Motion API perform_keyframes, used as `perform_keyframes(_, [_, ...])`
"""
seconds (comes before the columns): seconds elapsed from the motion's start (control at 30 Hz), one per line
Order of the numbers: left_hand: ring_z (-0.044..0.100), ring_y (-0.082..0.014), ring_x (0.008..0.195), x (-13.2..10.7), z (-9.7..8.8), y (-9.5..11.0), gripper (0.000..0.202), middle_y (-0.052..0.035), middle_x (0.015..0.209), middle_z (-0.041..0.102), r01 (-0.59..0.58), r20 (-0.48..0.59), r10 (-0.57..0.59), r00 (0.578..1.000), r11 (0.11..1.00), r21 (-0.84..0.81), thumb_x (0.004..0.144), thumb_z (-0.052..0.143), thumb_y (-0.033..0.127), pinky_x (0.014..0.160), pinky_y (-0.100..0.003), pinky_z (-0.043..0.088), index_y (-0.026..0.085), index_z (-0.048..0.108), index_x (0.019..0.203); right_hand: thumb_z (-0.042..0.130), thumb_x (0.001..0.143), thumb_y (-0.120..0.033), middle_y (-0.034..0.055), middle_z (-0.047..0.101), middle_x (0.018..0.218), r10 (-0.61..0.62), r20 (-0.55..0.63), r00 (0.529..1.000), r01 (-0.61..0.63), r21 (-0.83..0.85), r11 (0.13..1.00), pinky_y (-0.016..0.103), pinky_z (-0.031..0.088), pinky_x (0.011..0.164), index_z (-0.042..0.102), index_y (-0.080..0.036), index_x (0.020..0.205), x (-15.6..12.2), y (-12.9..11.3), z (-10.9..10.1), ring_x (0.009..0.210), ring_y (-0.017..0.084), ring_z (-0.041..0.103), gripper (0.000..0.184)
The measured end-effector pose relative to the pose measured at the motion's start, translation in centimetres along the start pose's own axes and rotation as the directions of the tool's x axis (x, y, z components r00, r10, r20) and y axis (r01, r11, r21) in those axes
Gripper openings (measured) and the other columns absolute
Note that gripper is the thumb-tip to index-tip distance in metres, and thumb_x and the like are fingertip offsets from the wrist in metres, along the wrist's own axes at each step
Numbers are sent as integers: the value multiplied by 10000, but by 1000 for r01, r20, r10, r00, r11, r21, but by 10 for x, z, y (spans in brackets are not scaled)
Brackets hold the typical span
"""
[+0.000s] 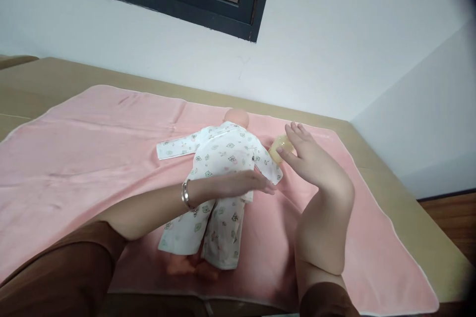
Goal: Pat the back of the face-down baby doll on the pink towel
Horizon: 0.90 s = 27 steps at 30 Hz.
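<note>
A baby doll (238,118) lies on a pink blanket (130,129), dressed in a white printed top (219,151) and matching trousers (223,237). Its sleeves spread to both sides, and its feet show at the near end. My left hand (241,183) is stretched flat, edge-on, across the doll's waist, fingers pointing right; whether it touches the clothes I cannot tell. To the right of the doll, my right hand (303,153) has its fingers extended and thumb apart. A rounded, shiny, yellowish translucent thing (277,146) is partly hidden behind that thumb and fingers; contact is unclear.
The blanket covers much of a tan table (394,193), whose far edge meets a white wall (316,59). A dark-framed window (247,25) with bars is set in the wall above. Brown wood (453,218) shows at the far right.
</note>
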<state>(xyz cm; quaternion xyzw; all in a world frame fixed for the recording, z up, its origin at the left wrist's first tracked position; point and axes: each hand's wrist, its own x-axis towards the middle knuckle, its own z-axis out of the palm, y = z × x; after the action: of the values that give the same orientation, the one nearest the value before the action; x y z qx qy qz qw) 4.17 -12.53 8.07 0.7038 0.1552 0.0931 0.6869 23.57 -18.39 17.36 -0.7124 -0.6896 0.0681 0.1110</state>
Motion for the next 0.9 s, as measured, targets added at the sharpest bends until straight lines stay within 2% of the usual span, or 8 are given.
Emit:
perform_keyframes(0.07, [666,-268,1136,24,-3,12,494,-109,1153,723,71,2,-77,997,914,-399,952,457,601,1082,-441,444,184,690,1078,354,1004,-492,154,135,1687,97,23,995,-96,-7,995,522,288,1236,219,-77,1588,11,3,4,1577,291,91,730])
perform_keyframes(0.13, [677,-256,1073,48,-7,21,579,-119,1160,702,51,-66,-116,991,786,-617,982,321,645,1032,-439,472,182,650,1095,334,1010,-419,210,191,1668,189,29,982,-188,-23,982,485,352,1189,310,-41,1538,20,3,9,1561,309,185,650])
perform_keyframes(0.27, [667,-257,1046,78,-11,32,657,-122,1123,683,-50,-161,-126,979,617,-786,1018,133,611,963,-441,504,180,608,1160,307,1014,-365,234,392,1576,269,40,962,-265,-95,960,419,490,981,546,-100,1313,30,-3,16,1329,335,551,465])
perform_keyframes(0.4, [678,-257,975,84,-10,35,667,-117,996,695,-76,-136,-79,988,521,-850,1023,128,594,899,-419,533,162,608,1192,355,1008,-370,227,633,1293,295,-108,949,-314,-267,911,383,501,871,588,-100,1173,35,-12,24,1164,329,641,393])
perform_keyframes(0.53, [689,-271,1007,77,-14,25,651,-151,1122,692,-86,-178,-146,973,487,-869,1025,163,588,926,-443,526,142,585,1243,362,1014,-411,188,697,1109,337,-184,923,-381,-327,865,343,496,745,557,-127,1171,42,-13,28,990,299,704,378])
perform_keyframes(0.7, [695,-306,1063,43,-19,13,610,-203,1242,665,8,-162,-284,945,515,-857,1019,269,551,959,-459,512,90,580,1271,356,1022,-419,171,696,1038,298,-236,925,-371,-391,842,322,474,698,570,-139,1126,45,-13,35,912,285,716,367])
perform_keyframes(0.8, [710,-286,1027,16,-16,16,582,-208,1197,692,109,-101,-351,931,529,-841,1025,266,482,945,-413,511,63,639,1177,360,1021,-440,185,680,1033,296,-255,920,-382,-430,818,319,472,684,589,-119,1108,44,-19,41,871,283,718,404])
perform_keyframes(0.9, [714,-276,997,-8,-8,26,578,-205,1124,717,172,-1,-319,948,516,-839,1013,265,451,923,-385,501,61,688,1067,343,1020,-436,186,681,1037,299,-249,921,-383,-443,811,337,481,685,608,-111,1106,44,-22,42,861,293,718,428])
